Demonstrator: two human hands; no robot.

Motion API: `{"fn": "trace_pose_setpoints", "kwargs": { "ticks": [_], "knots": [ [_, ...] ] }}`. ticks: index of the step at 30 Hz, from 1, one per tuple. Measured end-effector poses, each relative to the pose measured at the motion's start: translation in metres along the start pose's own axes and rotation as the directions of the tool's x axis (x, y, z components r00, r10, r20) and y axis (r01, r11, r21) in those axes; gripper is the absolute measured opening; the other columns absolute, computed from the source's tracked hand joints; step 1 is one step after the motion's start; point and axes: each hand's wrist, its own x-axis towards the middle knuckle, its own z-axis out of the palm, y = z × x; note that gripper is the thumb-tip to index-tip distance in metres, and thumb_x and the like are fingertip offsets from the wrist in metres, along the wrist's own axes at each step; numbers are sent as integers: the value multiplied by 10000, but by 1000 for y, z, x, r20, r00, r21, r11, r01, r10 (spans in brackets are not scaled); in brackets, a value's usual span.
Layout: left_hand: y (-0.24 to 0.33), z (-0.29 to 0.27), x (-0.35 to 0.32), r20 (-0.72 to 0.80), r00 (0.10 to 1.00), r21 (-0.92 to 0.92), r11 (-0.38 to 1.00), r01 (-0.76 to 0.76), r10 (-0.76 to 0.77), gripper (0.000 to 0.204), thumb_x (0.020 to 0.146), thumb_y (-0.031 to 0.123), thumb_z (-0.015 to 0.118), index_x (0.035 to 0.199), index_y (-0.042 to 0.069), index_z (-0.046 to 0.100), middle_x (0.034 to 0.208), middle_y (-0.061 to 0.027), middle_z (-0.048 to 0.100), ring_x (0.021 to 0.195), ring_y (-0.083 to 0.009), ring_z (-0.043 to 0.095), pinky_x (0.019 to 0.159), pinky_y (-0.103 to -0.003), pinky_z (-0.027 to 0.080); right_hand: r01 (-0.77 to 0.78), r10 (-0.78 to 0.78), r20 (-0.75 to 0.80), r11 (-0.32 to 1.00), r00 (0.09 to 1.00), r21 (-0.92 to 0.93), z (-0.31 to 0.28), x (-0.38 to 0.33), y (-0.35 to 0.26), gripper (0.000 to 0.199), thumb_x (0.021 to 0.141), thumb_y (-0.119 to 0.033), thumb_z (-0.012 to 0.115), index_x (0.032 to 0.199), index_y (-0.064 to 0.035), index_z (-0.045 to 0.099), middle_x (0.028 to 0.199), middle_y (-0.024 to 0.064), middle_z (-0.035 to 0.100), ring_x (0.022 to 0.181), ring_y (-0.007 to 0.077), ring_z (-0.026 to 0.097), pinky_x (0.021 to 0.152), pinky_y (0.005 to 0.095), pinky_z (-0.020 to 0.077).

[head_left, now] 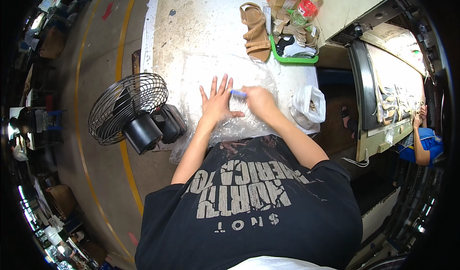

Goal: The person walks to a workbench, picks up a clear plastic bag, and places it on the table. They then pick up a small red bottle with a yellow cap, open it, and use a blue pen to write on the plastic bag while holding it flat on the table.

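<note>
My left hand [218,102] lies flat with its fingers spread on a clear plastic sheet or bag [191,83] on the white table. Just right of it, my right hand [259,101] is closed around a short, narrow blue tool [238,93] that points toward my left fingers. Its exact kind is too small and blurred to tell. Under and between my hands the plastic looks crumpled, with small pale bits showing below my left palm.
A black caged fan [128,108] stands by the left table edge. At the far right are a tan strappy sandal [255,30], a green basket [296,59] of shoe parts and a yellow-capped bottle [306,9]. A white plastic bag [307,106] sits nearer. Another person [421,143] works at right.
</note>
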Motion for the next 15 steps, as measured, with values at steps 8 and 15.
{"fn": "trace_pose_setpoints", "kwargs": {
  "ticks": [8,15],
  "knots": [
    [-4,9,2,-44,999,-25,1000,-6,5,1456,538,775,842,1705,183,204,1792,-49,127,1648,-366,33,1191,-798,-34,-51,50,-39,998,998,-45,-6,-10,4,202,895,-47,605,1048,-51,737,890,194,738,803,390,743,719,486,607],
    [-25,59,17,-443,880,225,972,-74,170,1466,530,756,864,1706,184,202,1789,-47,141,1649,-356,32,1199,-788,-32,50,-56,80,996,995,67,4,-40,-24,313,890,-42,616,1153,-101,776,893,180,739,844,383,738,770,477,597]
  ]
}}
